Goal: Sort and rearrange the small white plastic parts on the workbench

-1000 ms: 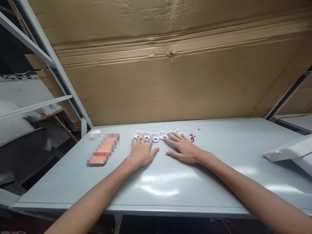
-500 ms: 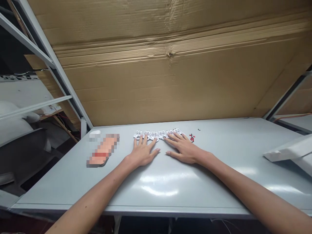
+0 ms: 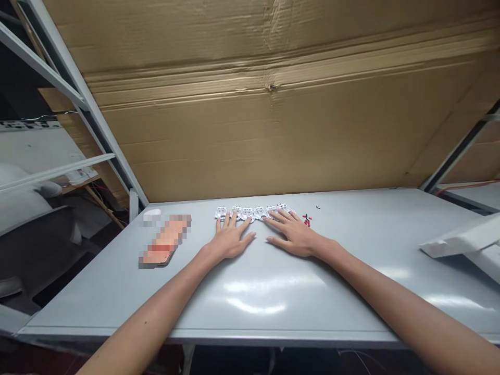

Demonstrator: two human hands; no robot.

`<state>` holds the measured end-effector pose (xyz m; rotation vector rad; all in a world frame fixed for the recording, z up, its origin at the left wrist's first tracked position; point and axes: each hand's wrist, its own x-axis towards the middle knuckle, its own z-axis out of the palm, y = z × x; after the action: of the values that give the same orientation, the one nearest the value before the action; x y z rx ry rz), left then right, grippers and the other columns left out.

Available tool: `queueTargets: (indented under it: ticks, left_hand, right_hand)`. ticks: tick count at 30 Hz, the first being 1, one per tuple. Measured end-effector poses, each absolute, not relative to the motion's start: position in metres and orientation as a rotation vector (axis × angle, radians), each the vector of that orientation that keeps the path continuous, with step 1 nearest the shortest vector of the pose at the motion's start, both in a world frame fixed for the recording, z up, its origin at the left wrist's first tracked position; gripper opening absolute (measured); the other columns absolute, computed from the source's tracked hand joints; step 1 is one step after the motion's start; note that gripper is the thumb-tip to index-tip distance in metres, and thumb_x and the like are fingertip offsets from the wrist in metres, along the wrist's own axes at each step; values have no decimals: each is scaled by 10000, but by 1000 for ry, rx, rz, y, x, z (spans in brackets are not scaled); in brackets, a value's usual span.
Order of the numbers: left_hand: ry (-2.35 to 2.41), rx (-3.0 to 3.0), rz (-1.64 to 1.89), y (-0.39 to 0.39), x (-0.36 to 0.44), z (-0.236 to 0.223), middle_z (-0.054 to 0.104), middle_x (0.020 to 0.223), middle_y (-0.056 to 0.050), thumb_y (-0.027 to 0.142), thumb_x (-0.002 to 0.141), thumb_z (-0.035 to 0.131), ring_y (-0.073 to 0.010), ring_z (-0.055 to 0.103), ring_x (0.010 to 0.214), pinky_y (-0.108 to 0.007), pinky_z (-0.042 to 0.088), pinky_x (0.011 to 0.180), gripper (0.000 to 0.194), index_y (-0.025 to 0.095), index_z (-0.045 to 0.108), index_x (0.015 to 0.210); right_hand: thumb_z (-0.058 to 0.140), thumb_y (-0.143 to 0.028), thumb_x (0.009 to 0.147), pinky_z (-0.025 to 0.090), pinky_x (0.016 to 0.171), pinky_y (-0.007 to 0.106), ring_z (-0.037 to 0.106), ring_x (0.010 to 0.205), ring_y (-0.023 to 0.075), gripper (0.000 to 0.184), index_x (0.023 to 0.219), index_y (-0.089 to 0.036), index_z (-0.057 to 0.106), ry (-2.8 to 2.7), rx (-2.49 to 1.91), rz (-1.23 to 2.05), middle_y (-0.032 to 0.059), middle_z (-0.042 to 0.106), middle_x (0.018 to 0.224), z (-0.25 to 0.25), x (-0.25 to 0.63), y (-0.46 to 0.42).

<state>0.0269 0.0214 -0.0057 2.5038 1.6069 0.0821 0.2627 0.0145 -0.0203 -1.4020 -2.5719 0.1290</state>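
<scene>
Several small white plastic parts point(image 3: 247, 213) with holes lie side by side in a row near the back of the table. My left hand point(image 3: 230, 239) is open, palm down, with its fingertips on the parts at the left of the row. Over the right end of the row, my right hand point(image 3: 292, 234) lies flat with fingers spread, covering portions of the parts there. Both thumbs point inward, with a gap between them. A little heap of red and black pieces point(image 3: 307, 220) is just right of my right hand's fingers.
A blurred orange-red phone-like object point(image 3: 166, 242) lies on the left of the grey table point(image 3: 258, 312), with a small white case point(image 3: 152, 214) behind it. White foam-like blocks point(image 3: 461, 239) stand at the right. A cardboard sheet point(image 3: 273, 140) walls off the back.
Both hands have shifted very slightly forward, still flat with fingers spread on the row. The white parts have barely moved.
</scene>
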Motion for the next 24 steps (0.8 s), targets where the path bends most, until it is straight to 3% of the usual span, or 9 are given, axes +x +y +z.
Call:
queueTargets:
  ticks: [5,9,13,16,24]
  left_hand:
    - [1609,2600,149,15,27,-6,161,1642,-134,562,1021,284,-373,73,1509,-618,108,1168,600,278,297,1550]
    - [1474,2788,270,7,26,-4,429,1527,-125,460,1029,347,-307,337,1438,-517,200,1186,500,219,473,1448]
    - [1371,2842,373,1,27,-1,621,1317,-111,388,1022,389,-263,541,1248,-405,374,1098,388,177,627,1242]
    - [1348,2847,288,-1,27,0,610,1298,-122,423,1010,404,-288,562,1196,-409,438,1024,380,183,625,1206]
    - [1310,2852,159,-3,27,2,570,1273,-147,434,1021,357,-305,537,1179,-429,425,1013,394,178,560,1242]
  right_hand:
    - [354,-595,969,236,1167,571,296,1449,369,687,1503,-168,421,-2545,-1309,-13,172,394,1554,-17,261,7]
    - [380,-522,987,418,1067,484,486,1313,327,593,1422,-142,518,-2612,-1186,56,194,507,1453,-7,258,-9]
    - [377,-567,979,442,1036,485,513,1274,332,585,1379,-180,558,-2622,-1183,146,174,539,1419,-5,259,-16]
    - [330,-644,962,406,1060,528,474,1310,368,666,1407,-193,534,-2615,-1243,181,173,522,1438,-8,261,-15]
    - [291,-671,958,396,1078,510,452,1344,365,705,1452,-210,492,-2623,-1306,211,156,511,1460,-9,262,-15]
